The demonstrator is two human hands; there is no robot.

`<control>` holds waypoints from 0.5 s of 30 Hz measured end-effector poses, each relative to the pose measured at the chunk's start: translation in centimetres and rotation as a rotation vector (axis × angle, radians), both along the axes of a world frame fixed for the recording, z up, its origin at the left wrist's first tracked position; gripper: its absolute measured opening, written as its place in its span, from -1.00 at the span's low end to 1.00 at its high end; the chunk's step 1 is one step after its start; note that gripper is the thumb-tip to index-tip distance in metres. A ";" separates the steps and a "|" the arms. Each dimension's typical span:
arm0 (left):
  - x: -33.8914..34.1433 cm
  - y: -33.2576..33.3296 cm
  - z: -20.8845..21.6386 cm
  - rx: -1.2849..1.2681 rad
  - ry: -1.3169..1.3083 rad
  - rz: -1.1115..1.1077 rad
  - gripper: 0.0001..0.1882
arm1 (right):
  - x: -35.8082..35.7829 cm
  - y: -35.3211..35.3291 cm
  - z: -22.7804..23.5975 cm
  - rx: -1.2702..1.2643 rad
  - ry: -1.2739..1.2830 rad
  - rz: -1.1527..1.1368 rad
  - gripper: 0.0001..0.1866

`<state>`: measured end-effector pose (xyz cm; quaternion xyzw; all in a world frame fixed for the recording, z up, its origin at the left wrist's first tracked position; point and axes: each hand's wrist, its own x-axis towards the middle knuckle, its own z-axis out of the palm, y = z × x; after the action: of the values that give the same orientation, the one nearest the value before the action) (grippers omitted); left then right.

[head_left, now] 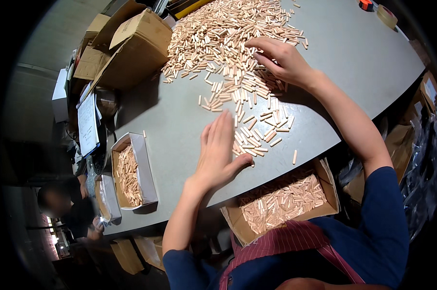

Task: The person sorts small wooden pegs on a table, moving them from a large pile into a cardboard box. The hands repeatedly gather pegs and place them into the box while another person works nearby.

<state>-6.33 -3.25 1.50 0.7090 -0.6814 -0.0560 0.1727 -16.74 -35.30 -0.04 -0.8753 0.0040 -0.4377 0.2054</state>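
A large heap of short wooden dowel pins [213, 36] covers the far part of the grey table, with a looser trail of pins [257, 133] running toward the near edge. Beside that trail my left hand [217, 152] lies flat, fingers stretched out and thumb apart, slightly blurred. At the heap's right side my right hand [284, 60] reaches over the pins, fingers bent and spread from the thumb; nothing shows gripped in it. Below the near table edge, against my apron, sits a cardboard box [332, 193] holding many pins.
A white box [145, 166] of pins stands on the table's left, with another small box [109, 195] nearby. Large open cardboard boxes [131, 53] rise at the far left. A tape roll [386, 17] lies far right. Another person [78, 208] is at the left.
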 end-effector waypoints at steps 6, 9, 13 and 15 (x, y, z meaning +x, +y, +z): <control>-0.7 -2.1 0.2 0.019 0.045 -0.158 0.04 | 0.0 -0.1 -0.2 0.003 -0.028 0.025 -0.69; -1.2 -1.2 0.3 0.054 0.028 -0.207 -0.03 | -0.2 -0.3 -0.1 -0.036 0.018 0.032 -0.67; -2.4 1.1 0.5 0.052 0.156 -0.220 -0.01 | -0.3 -0.2 0.0 -0.037 0.028 0.028 -0.68; -3.0 2.8 0.4 0.042 0.364 -0.222 -0.03 | -0.1 -0.3 -0.1 -0.037 -0.009 0.037 -0.69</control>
<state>-9.30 -0.48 1.90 0.6111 -0.7117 -0.2161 0.2707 -16.86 -35.59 -0.16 -0.8768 -0.0214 -0.4379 0.1975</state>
